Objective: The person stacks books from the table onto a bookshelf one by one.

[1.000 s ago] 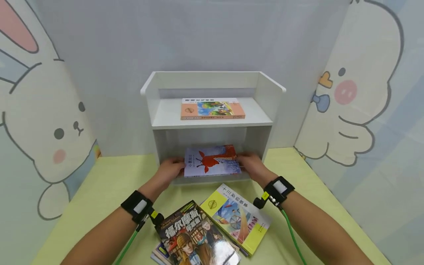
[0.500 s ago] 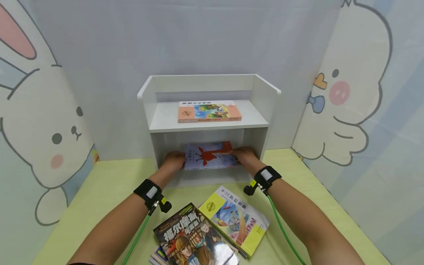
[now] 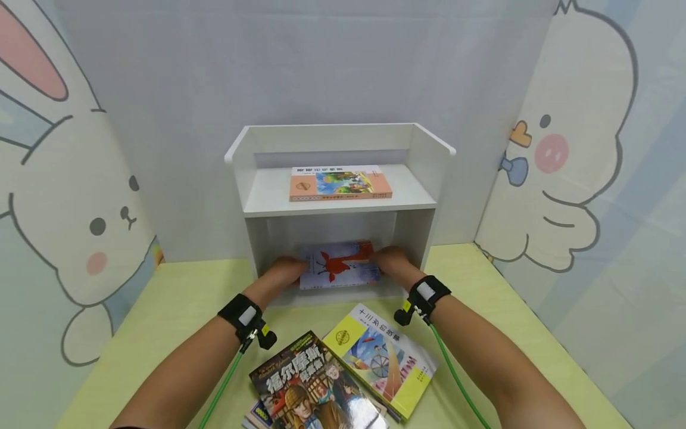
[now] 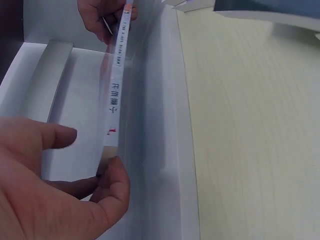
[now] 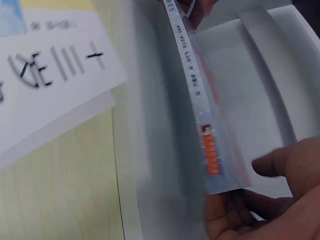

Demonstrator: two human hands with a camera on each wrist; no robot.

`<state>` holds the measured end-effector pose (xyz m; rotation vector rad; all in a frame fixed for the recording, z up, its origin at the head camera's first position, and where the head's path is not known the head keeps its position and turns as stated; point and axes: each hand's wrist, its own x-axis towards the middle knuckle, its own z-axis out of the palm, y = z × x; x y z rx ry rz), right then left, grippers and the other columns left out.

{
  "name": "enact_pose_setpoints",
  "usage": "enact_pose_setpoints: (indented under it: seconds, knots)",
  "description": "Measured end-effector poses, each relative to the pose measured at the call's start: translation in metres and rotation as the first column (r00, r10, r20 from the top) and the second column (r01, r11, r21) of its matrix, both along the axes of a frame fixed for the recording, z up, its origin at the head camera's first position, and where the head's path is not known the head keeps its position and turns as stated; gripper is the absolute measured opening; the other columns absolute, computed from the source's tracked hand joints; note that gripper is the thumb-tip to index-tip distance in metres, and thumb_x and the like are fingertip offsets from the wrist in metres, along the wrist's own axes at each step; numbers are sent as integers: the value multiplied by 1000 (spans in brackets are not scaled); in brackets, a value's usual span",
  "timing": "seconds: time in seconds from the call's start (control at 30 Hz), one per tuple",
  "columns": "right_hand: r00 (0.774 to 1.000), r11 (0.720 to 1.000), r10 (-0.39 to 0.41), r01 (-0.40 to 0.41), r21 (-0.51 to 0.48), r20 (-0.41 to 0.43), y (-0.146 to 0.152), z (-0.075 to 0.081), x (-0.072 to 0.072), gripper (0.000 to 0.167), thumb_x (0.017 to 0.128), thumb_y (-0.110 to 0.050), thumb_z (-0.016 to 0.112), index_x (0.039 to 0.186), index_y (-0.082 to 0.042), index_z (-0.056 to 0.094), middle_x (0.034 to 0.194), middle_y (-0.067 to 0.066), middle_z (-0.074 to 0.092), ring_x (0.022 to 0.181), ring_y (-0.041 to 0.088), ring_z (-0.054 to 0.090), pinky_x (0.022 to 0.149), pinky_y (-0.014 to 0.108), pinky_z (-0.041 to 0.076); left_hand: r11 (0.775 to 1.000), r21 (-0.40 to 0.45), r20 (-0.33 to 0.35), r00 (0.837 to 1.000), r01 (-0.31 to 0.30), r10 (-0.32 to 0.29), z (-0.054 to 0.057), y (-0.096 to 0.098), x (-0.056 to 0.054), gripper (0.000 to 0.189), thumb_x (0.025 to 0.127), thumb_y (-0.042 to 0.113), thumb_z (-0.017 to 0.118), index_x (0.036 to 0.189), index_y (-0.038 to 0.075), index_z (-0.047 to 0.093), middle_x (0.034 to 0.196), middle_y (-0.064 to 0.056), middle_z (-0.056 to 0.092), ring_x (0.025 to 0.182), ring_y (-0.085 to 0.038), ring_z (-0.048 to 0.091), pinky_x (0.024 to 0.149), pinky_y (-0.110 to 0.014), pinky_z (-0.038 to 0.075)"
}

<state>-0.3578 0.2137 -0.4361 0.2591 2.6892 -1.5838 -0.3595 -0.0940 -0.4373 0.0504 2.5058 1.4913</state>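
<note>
Inside the lower compartment of a white shelf (image 3: 343, 208), both hands hold a thin lavender book (image 3: 340, 275) with a red giraffe on its cover, one hand at each end. The left hand (image 3: 283, 272) has curled fingers beneath its end; in the left wrist view the thumb (image 4: 60, 136) stands raised over the cover side. At the opposite end, the right hand (image 3: 395, 262) has its fingers under the book and its thumb (image 5: 270, 165) above it, as the right wrist view shows. The book lies flat, cover up, spine toward the front, close over the compartment floor.
An orange-bordered book (image 3: 340, 185) lies on the upper shelf. On the yellow table (image 3: 187, 298) in front, a dark comic-style book (image 3: 316, 387) and a yellow-and-white book (image 3: 383, 360) overlap on other books. Green cables (image 3: 455, 369) run from the wrist cameras.
The giraffe book has moved deeper into the lower compartment, then come down closer to its floor. Both hands have moved with it. The other books stay where they were.
</note>
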Motion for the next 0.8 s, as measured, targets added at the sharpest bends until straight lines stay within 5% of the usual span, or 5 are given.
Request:
enact_pose_setpoints:
  seconds: [0.23, 0.37, 0.47, 0.63, 0.8]
  knots:
    - [992, 987, 115, -121, 108, 58, -8, -5, 5, 38, 107, -33, 72, 108, 4, 71, 107, 16, 69, 87, 24, 61, 71, 32, 45, 996, 21, 106, 991, 85, -86, -10, 4, 3, 66, 113, 46, 60, 149, -9, 57, 142, -20, 64, 121, -30, 68, 100, -41, 57]
    - [990, 980, 124, -134, 151, 72, -11, -6, 4, 40, 109, -36, 69, 93, 2, 66, 79, 7, 56, 70, 19, 52, 61, 30, 38, 995, 40, 107, 989, 94, -98, -11, 6, 5, 69, 113, 45, 58, 154, -10, 51, 149, -22, 59, 128, -31, 65, 106, -44, 55]
    - [990, 977, 119, -130, 170, 79, -13, -7, 6, 40, 108, -37, 70, 91, -2, 61, 73, 1, 42, 66, 18, 48, 61, 31, 36, 996, 28, 111, 990, 87, -90, -11, 7, 4, 71, 113, 46, 58, 156, -10, 49, 149, -21, 58, 127, -29, 63, 107, -43, 52]
    - [992, 971, 109, -119, 206, 59, -16, -7, 10, 52, 105, -38, 73, 126, 9, 66, 105, 13, 65, 92, 27, 62, 79, 37, 49, 997, -41, 119, 992, 58, -53, -12, 9, -1, 64, 111, 50, 59, 140, -6, 57, 119, -13, 61, 101, -23, 61, 88, -36, 49]
    - [989, 967, 134, -144, 210, 59, -14, -7, 7, 56, 105, -37, 72, 133, 12, 64, 118, 18, 69, 100, 30, 64, 89, 42, 53, 997, -22, 112, 991, 70, -68, -12, 9, -2, 55, 112, 49, 59, 128, -4, 61, 97, -8, 56, 79, -19, 55, 78, -34, 45]
